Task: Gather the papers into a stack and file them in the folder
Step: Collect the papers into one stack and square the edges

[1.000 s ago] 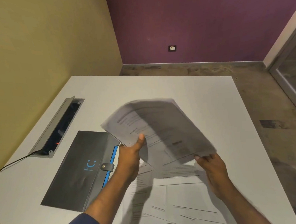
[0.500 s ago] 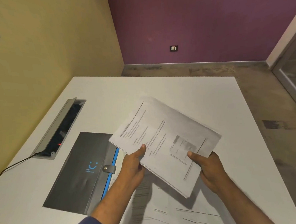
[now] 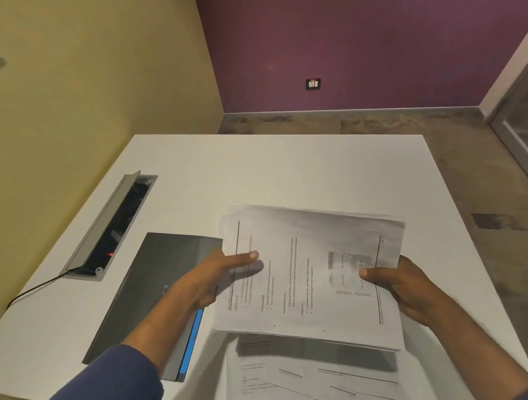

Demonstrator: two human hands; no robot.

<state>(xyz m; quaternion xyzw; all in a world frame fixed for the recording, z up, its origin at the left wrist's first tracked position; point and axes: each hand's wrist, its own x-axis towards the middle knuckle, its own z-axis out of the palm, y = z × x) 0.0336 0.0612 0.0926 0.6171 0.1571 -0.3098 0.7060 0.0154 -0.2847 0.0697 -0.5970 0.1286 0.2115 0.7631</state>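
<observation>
Stack (image 3: 307,277) held above table (image 3: 285,167), folder (image 3: 156,286) to the left.
Stack gripped at its short ends by left hand (image 3: 212,280) and right hand (image 3: 401,287); long axis runs hand to hand; folder lies nearer the left hand; loose sheets (image 3: 314,379) left at near edge.
</observation>
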